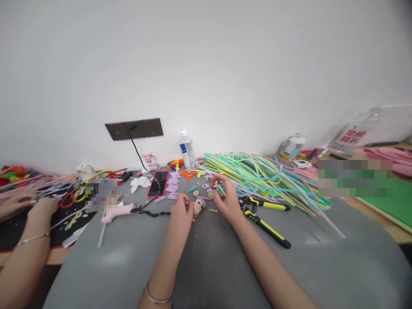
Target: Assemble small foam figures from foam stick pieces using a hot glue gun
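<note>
My left hand (183, 211) is closed on a small doll head (199, 207) with a pale face, dark eyes and purple on top. To its right, my right hand (228, 198) hovers low over the grey table with thumb and forefinger apart. Beneath and beside those fingers lie small purple rings (206, 186) and a yellow ring (196, 193). A short yellow-green piece (213, 210) rests between the two hands. Yellow-and-black handled pliers (268, 227) lie just right of my right wrist.
Long pastel fuzzy stems (257, 176) spread behind my right hand. On the left are a pink glue gun (117, 212) with a black cord, a phone (158, 183) and purple loops (173, 183). A bottle (187, 150) stands by the wall. Another person's hands (43, 210) work far left.
</note>
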A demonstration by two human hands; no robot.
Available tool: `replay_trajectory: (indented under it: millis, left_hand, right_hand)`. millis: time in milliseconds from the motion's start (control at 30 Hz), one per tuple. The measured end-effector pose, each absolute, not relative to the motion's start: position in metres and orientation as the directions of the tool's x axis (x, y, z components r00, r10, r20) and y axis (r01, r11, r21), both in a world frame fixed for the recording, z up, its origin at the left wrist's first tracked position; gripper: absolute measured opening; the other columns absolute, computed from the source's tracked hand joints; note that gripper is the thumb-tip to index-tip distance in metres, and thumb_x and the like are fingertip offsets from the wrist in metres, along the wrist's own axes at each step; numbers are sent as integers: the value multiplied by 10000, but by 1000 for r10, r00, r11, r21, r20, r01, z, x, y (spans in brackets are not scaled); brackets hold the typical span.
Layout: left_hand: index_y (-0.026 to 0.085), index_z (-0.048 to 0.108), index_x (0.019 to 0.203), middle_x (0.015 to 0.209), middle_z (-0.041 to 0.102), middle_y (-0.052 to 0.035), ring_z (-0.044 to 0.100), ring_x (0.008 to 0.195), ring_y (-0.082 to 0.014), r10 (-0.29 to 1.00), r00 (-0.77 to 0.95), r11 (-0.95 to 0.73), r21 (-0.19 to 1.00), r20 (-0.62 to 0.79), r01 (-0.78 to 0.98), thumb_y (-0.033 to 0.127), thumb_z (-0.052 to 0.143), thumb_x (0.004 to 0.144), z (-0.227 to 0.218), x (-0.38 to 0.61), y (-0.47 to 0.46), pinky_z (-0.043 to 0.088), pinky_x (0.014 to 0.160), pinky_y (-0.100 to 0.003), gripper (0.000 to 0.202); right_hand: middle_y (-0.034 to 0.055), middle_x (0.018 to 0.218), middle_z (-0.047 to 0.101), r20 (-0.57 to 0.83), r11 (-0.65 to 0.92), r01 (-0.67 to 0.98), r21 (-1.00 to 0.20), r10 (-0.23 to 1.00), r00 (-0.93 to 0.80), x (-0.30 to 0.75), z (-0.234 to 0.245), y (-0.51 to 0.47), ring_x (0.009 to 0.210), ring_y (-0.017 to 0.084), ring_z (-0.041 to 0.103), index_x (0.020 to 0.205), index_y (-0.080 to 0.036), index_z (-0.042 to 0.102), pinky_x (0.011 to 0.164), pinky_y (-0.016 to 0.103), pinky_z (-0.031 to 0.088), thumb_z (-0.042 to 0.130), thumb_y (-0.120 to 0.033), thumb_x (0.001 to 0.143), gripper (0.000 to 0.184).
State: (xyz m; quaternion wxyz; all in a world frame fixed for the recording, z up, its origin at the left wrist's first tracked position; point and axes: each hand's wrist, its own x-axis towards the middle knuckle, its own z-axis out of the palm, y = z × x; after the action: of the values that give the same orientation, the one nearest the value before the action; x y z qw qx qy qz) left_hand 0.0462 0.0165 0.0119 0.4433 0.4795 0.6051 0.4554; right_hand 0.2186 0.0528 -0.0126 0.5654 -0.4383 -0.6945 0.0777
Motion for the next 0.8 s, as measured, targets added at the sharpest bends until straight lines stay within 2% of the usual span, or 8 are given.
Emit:
replay_trajectory:
  millis: [133,300,400,500,600,667,733,800]
  left_hand:
    - [229,524,689,613,592,50,500,360,-92,985,-159,105,951,-60,290,125,737,691,17,44,17,316,408,-198,237]
    - [230,594,685,697,667,16,529,382,-109,983,-185,79,929,-12,360,132,723,687,35,23,1,347,462,-227,162]
    - [242,683,778,762,733,-12,579,397,-153,977,-214,78,896,20,437,193,725,699,54,-4,-14,395,513,-271,102]
    - [253,717,703,703,735,-21,614,510,-203,964,-246,58,818,104,572,192,724,679,70,-29,-16,410,585,-287,66]
    - [266,722,634,660,715,-31,656,714,-267,960,-243,38,792,141,609,138,763,612,79,-40,0,439,700,-303,136]
    - [261,703,594,667,698,-41,673,912,-314,968,-241,58,859,77,508,90,799,575,80,-41,11,463,785,-317,197]
    - [247,704,622,720,701,-51,650,1074,-329,967,-242,138,961,-79,239,104,837,607,77,-41,9,489,851,-331,196]
    - [234,743,842,948,738,-60,650,1088,-287,951,-239,183,980,-197,-79,253,806,768,71,-43,-13,528,885,-362,99]
  right_hand:
    - [116,1179,690,729,621,493,-609,683,39,219,-12,54,1112,293,625,1271,-221,499,984,472,409,493,-159,836,440]
    - [110,1133,704,735,619,467,-631,670,106,223,-12,56,1052,285,640,1267,-215,521,968,475,415,497,-176,878,391]
    - [68,961,727,717,590,476,-652,684,134,227,-9,58,968,274,650,1028,-235,638,925,455,413,507,-255,950,153]
    - [54,839,693,710,574,484,-660,687,155,228,-7,58,874,256,631,708,-235,595,856,428,406,488,-313,991,312]
    - [51,830,668,706,568,471,-675,683,189,228,-6,57,851,247,618,735,-235,567,825,414,407,437,-333,1014,324]
    - [49,838,655,701,565,455,-688,679,217,228,-6,57,844,245,615,816,-236,570,812,406,416,405,-349,1026,290]
    - [49,850,641,697,560,443,-700,671,253,230,-7,57,847,247,607,861,-236,568,796,396,419,384,-366,1032,283]
    - [49,855,624,691,552,435,-711,662,289,232,-8,57,843,247,592,868,-237,568,777,387,416,368,-376,1038,297]
